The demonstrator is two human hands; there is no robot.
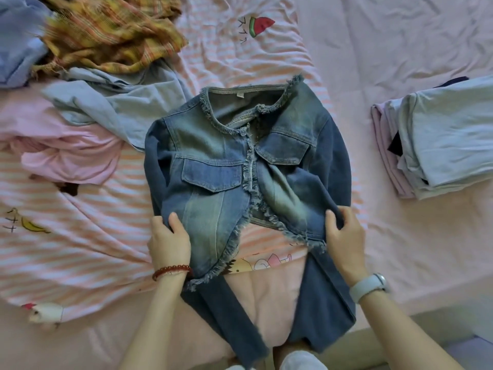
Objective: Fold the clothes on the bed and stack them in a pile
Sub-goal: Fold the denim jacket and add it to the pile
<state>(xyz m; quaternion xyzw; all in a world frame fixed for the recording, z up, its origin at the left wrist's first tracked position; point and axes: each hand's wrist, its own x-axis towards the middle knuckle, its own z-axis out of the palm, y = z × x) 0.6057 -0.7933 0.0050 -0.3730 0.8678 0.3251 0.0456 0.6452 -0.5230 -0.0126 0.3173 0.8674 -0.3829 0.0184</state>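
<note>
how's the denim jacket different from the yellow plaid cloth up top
The denim jacket lies spread flat, front up, mid-bed; the yellow plaid cloth is crumpled in a heap at the far left. The jacket is gripped at its hem by the left hand and right hand; the cloth is untouched. Both have frayed edges.

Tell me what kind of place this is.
Most likely a bedroom at home: a bed with a pink sheet, a striped cartoon-print blanket, loose clothes heaped on it, a folded pile, and a denim jacket being folded.
</note>
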